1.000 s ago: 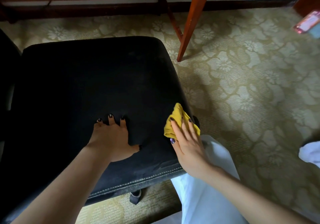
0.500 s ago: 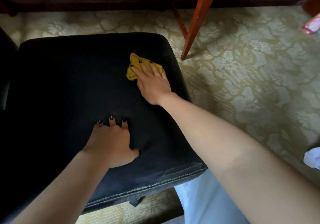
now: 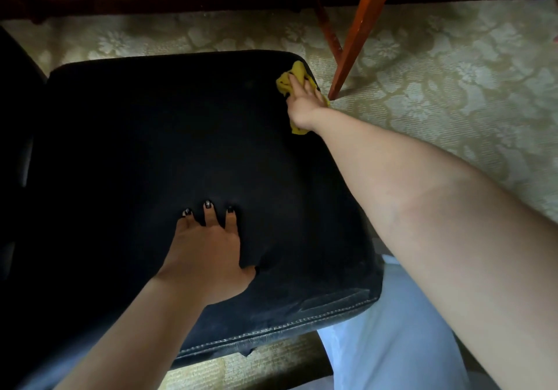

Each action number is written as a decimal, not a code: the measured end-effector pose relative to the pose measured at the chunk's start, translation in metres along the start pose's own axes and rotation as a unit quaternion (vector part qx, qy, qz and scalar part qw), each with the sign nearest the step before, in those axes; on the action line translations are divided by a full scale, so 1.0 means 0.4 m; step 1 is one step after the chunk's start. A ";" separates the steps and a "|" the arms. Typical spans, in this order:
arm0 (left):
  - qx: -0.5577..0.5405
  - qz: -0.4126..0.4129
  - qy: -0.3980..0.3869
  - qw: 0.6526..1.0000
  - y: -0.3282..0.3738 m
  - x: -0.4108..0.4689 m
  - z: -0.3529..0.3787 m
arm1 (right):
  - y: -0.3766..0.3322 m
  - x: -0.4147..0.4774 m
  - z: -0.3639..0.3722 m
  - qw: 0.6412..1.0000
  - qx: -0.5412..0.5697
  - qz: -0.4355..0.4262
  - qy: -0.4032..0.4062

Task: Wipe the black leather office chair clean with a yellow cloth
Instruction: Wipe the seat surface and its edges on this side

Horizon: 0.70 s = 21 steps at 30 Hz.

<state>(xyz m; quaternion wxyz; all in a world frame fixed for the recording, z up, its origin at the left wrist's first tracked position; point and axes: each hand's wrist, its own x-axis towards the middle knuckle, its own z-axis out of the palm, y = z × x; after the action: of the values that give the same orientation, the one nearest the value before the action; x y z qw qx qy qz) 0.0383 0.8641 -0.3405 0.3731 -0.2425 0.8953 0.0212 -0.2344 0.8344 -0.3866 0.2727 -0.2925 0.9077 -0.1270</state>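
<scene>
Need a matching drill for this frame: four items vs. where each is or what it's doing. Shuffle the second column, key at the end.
Column A
1. left hand
2. right hand
3. yellow cloth
4. wooden leg

Column B
a. flat on the chair seat, near edge
b. stands on the carpet beside the chair
c. bunched at the seat's far right corner
d. presses on the cloth

Pairs: 1-a, 2-d, 3-c, 4-b
</scene>
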 end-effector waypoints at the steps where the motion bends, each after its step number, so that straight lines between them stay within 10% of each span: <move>1: -0.002 0.000 0.002 1.000 0.001 0.000 0.000 | 0.014 0.001 -0.002 1.000 0.022 0.014 0.005; 21: -0.053 -0.023 0.007 0.998 0.012 -0.006 0.012 | 0.259 -0.297 0.076 0.972 0.225 0.048 -0.044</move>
<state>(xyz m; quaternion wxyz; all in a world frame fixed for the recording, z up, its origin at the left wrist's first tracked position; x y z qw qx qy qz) 0.0405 0.8705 -0.3430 0.3536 -0.2823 0.8899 0.0588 -0.1842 0.9861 -0.4020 0.3766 -0.1852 0.8561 -0.3017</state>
